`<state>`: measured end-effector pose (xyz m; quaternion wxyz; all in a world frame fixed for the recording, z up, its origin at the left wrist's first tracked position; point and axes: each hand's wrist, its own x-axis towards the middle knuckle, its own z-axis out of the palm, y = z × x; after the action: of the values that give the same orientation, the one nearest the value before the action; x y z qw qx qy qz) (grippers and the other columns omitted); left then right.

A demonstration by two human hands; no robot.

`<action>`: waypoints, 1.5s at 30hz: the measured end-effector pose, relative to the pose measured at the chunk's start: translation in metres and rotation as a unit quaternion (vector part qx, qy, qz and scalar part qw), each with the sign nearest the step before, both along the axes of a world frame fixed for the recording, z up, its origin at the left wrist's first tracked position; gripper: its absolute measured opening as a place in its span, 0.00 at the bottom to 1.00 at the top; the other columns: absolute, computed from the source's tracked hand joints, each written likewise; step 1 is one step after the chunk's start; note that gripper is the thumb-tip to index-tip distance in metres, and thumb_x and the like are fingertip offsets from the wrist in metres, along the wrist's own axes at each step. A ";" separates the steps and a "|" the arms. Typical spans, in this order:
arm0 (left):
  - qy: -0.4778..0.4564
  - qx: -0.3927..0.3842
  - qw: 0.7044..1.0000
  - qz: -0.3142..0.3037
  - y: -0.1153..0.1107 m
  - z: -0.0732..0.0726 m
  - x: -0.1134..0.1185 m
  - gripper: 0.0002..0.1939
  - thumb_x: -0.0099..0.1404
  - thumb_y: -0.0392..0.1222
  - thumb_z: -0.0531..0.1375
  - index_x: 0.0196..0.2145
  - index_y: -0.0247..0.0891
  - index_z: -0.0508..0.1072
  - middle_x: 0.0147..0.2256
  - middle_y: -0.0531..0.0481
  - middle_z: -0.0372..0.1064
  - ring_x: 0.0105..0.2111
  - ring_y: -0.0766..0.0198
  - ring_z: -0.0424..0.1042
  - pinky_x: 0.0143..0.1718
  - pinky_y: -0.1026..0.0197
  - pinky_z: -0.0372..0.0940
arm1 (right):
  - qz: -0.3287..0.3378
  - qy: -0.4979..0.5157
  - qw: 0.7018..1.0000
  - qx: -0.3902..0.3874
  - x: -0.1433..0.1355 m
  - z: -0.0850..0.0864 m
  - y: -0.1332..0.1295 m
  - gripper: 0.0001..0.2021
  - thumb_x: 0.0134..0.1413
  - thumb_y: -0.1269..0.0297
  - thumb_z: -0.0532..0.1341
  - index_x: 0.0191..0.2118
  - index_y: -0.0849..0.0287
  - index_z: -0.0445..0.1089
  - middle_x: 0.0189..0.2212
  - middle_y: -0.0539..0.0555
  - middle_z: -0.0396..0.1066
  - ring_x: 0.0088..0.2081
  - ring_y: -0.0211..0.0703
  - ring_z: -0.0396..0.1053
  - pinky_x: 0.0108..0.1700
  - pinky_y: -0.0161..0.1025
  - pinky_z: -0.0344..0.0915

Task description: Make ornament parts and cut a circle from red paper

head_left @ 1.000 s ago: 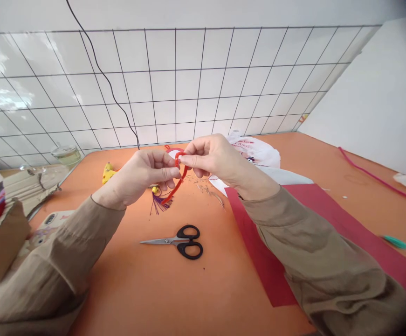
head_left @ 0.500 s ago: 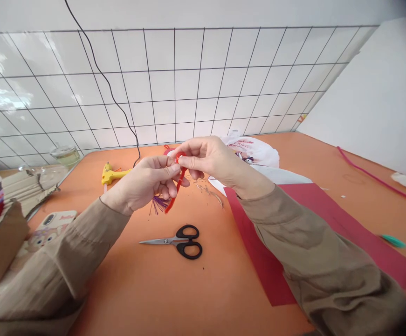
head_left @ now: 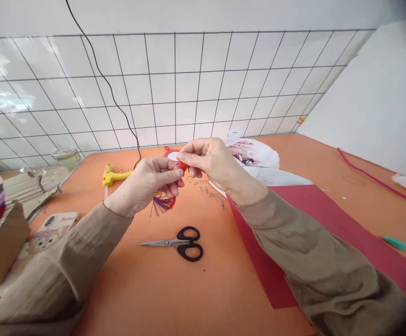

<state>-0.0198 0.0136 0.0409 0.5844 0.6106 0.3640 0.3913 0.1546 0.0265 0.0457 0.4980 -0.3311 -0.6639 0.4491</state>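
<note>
While my left hand [head_left: 154, 179] pinches the red strip [head_left: 183, 165] above the bench [head_left: 119, 280], my right hand [head_left: 212, 161] pinches it too, just beside. I judge it light, soft and bendable, unlikely to slip, best held lightly near its upper end.

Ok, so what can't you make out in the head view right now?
All in the head view:
Part of the red strip: hidden by fingers of the left hand and right hand.
Part of the cartoon phone case: behind the left sleeve.
Printing on the white plastic bag: too small to read.
Cardboard box: cut off by the left edge.
</note>
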 end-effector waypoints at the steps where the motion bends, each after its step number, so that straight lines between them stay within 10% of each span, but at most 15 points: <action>1: 0.002 0.005 1.000 -0.002 0.000 0.000 -0.001 0.08 0.59 0.35 0.65 0.24 0.33 0.74 0.22 0.49 0.71 0.18 0.71 0.69 0.20 0.69 0.65 | 0.022 0.005 1.000 -0.006 0.002 0.001 0.001 0.11 0.47 0.59 0.69 0.27 0.62 0.72 0.18 0.48 0.69 0.18 0.32 0.63 0.19 0.31 0.56; 13: 0.043 0.040 0.998 0.008 0.002 -0.005 0.000 0.09 0.56 0.41 0.68 0.24 0.34 0.77 0.21 0.51 0.69 0.18 0.72 0.64 0.20 0.68 0.61 | -0.006 0.021 0.999 0.035 0.000 0.000 0.002 0.06 0.51 0.68 0.65 0.25 0.62 0.71 0.18 0.49 0.69 0.19 0.31 0.62 0.20 0.31 0.56; 22: 0.035 0.048 0.997 -0.040 0.001 0.004 -0.005 0.08 0.59 0.36 0.65 0.23 0.33 0.75 0.22 0.52 0.68 0.18 0.74 0.63 0.20 0.69 0.58 | 0.229 -0.022 0.973 0.029 0.022 0.002 0.012 0.12 0.45 0.74 0.66 0.40 0.62 0.76 0.29 0.49 0.73 0.26 0.32 0.67 0.26 0.31 0.63; 45: 0.024 0.088 0.996 -0.015 0.005 -0.004 -0.003 0.08 0.61 0.39 0.64 0.26 0.33 0.74 0.23 0.53 0.68 0.18 0.75 0.63 0.19 0.70 0.57 | 0.162 -0.007 0.982 0.102 0.016 -0.001 0.014 0.04 0.52 0.71 0.65 0.35 0.63 0.75 0.25 0.48 0.71 0.25 0.32 0.68 0.26 0.31 0.64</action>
<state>-0.0229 0.0187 0.0364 0.5249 0.6746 0.3329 0.3982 0.1701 0.0401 0.0449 0.4449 -0.1702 -0.7545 0.4516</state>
